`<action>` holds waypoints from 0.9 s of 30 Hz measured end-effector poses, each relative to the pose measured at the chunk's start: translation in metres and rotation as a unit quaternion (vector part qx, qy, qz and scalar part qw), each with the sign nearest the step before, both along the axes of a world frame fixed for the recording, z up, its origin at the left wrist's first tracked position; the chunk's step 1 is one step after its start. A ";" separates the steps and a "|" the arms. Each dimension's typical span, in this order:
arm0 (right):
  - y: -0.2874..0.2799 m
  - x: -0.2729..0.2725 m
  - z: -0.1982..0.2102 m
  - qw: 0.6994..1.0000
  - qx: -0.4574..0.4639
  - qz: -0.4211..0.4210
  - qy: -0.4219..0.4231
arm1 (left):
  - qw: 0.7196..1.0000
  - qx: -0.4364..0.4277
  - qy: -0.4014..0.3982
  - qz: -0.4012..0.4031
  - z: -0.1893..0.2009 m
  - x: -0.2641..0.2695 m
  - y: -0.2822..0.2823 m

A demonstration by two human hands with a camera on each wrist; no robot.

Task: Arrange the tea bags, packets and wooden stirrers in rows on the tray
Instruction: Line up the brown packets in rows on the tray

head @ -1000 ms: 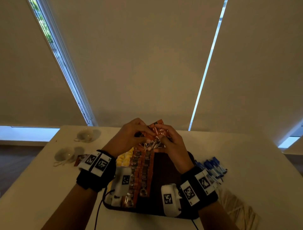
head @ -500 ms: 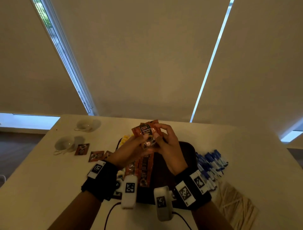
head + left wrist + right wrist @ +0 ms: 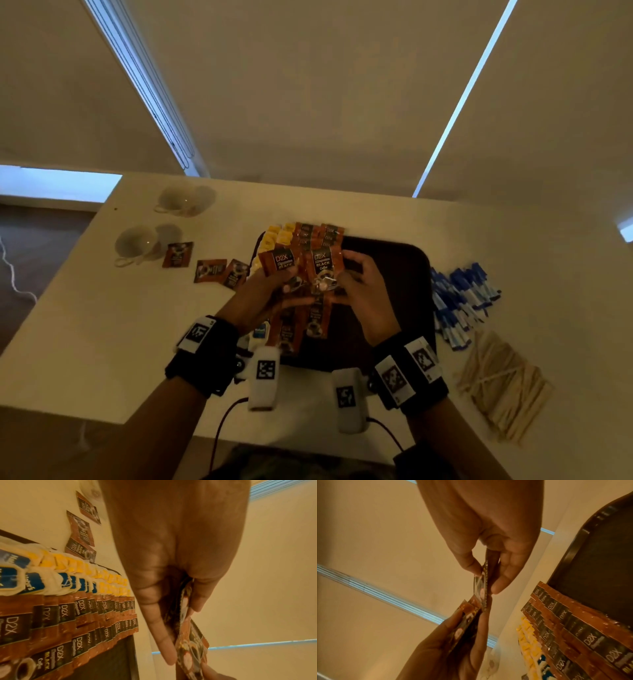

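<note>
Both hands are raised above the dark tray (image 3: 404, 274). My left hand (image 3: 274, 291) holds a small stack of orange-brown coffee packets (image 3: 279, 262) between thumb and fingers (image 3: 164, 639). My right hand (image 3: 352, 284) pinches one coffee packet (image 3: 323, 265) by its lower edge, held edge-on (image 3: 483, 588) just beside the stack. On the tray's left part lie rows of coffee packets (image 3: 82, 615) and rows of yellow and blue-labelled tea bags (image 3: 72, 574). A pile of wooden stirrers (image 3: 503, 380) lies on the table, right of the tray.
Three loose coffee packets (image 3: 210, 270) lie on the white table left of the tray. Two white cups (image 3: 137, 241) stand at the far left. Blue packets (image 3: 459, 301) are heaped right of the tray, above the stirrers. The table's near edge (image 3: 102, 414) runs under my wrists.
My head view has tilted down and the hands have come nearer. My right hand has drawn one packet apart from the stack in my left hand.
</note>
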State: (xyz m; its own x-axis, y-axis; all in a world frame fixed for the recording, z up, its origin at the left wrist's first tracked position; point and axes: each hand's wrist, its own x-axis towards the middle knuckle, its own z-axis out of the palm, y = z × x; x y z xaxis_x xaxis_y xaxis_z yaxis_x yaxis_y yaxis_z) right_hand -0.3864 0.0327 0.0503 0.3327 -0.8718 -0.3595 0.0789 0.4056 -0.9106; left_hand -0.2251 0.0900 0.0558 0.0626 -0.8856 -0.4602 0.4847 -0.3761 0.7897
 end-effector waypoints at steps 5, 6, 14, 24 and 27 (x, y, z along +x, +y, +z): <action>-0.006 0.004 -0.023 0.994 0.053 0.004 0.098 | 0.997 0.011 -0.058 -0.042 -0.013 0.010 -0.001; -0.006 0.002 -0.030 0.989 0.070 -0.005 0.127 | 0.996 0.014 -0.077 -0.050 -0.017 0.012 -0.002; 0.014 -0.017 -0.094 0.917 0.123 0.103 0.364 | 0.992 0.043 -0.114 -0.034 -0.042 0.029 -0.006; 0.018 -0.003 -0.130 0.887 0.142 0.129 0.420 | 0.992 0.058 -0.104 -0.035 -0.059 0.063 0.011; 0.018 0.000 -0.132 0.887 0.140 0.123 0.422 | 0.992 0.063 -0.105 -0.029 -0.061 0.070 0.016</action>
State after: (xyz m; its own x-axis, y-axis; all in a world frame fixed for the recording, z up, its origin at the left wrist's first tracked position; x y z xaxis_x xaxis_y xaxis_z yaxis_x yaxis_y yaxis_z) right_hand -0.3865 0.0511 -0.0818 0.0097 -0.6469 -0.7625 -0.7063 0.5353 -0.4631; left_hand -0.1552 0.1056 -0.0051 0.1203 -0.8269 -0.5494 0.2894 -0.5002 0.8161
